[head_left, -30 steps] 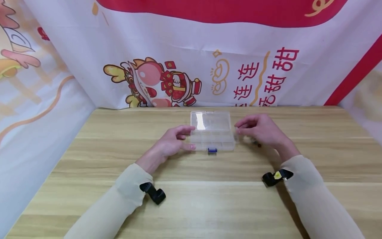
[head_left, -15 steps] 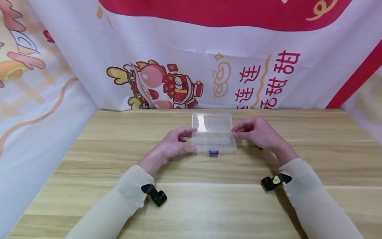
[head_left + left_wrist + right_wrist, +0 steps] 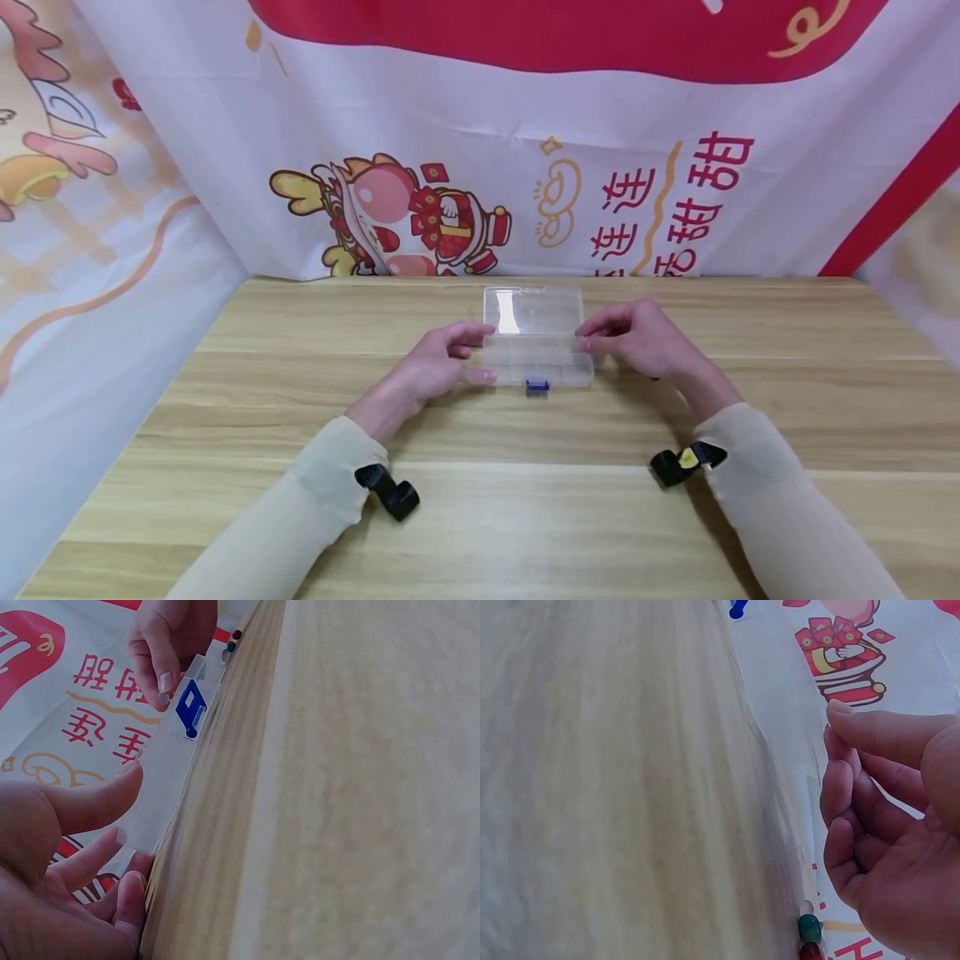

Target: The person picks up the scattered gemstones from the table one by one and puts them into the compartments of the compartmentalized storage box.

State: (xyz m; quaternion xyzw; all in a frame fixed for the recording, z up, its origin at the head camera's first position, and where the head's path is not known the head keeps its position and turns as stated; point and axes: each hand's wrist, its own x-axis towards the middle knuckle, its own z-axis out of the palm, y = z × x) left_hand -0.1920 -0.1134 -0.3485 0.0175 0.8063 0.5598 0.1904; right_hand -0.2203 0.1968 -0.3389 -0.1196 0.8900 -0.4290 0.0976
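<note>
Left hand (image 3: pixel 71 862): positioned at the near end of the clear plastic box (image 3: pixel 159 793). The thumb is extended against the box; the other fingers are bent at the box end, close to the wood-grain tabletop (image 3: pixel 360 787). Blue latch (image 3: pixel 191 709): located on the box's long side wall, toward the far end. Right hand (image 3: pixel 176 634): thumb and forefinger pinch a small pale piece (image 3: pixel 164 698) beside the box. Dark red bead (image 3: pixel 237 634) and green bead (image 3: pixel 231 646): on the tabletop, just past the far end.
</note>
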